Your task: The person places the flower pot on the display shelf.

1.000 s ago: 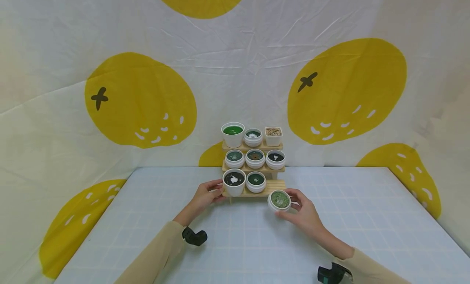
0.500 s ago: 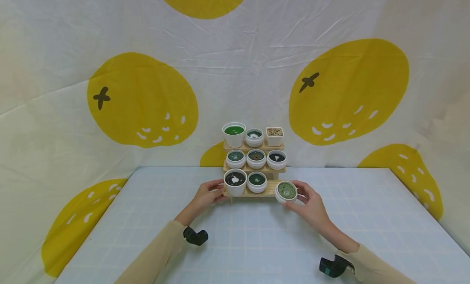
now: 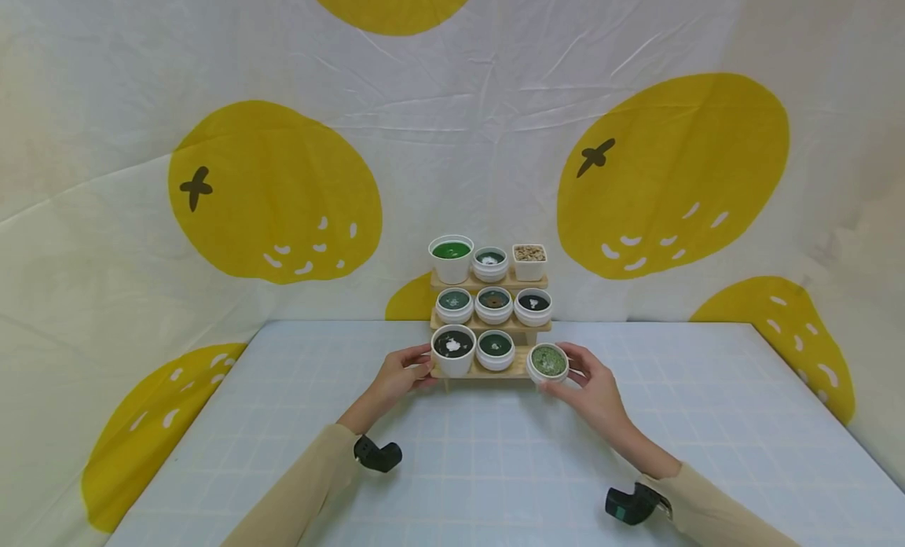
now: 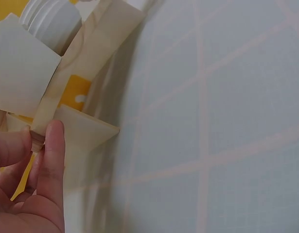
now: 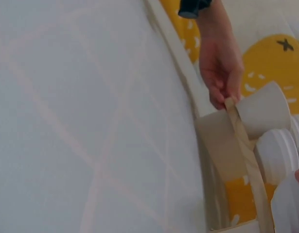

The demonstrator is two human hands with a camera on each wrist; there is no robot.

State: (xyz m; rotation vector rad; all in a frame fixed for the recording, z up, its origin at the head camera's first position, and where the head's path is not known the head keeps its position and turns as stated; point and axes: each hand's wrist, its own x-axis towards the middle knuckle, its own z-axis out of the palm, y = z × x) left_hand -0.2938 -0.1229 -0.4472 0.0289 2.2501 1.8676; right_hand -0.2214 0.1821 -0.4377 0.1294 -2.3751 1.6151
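Note:
A three-step wooden display stand (image 3: 521, 362) stands near the table's back edge. My left hand (image 3: 396, 376) pinches the left end of its lowest board; the left wrist view shows thumb and fingers (image 4: 53, 162) meeting on the wood. My right hand (image 3: 597, 394) holds a small white round pot (image 3: 547, 365) with a speckled green top, at the right end of the same board. Whether the pot's base touches the wood I cannot tell. Left of it on that board sit a white pot with a dark green top (image 3: 495, 350) and a taller white cup (image 3: 452, 352) with a black-and-white top.
On the middle step are three round white pots, including a brown-centred one (image 3: 493, 305). The top step bears a tall green-topped cup (image 3: 451, 260), a round pot (image 3: 489, 264) and a square pot (image 3: 529, 262). A fruit-patterned curtain (image 3: 467, 162) hangs behind the checked table (image 3: 452, 468).
My right hand has brought the speckled green pot from in front of the stand to the right end of the lowest board. The left hand keeps its hold on the board.

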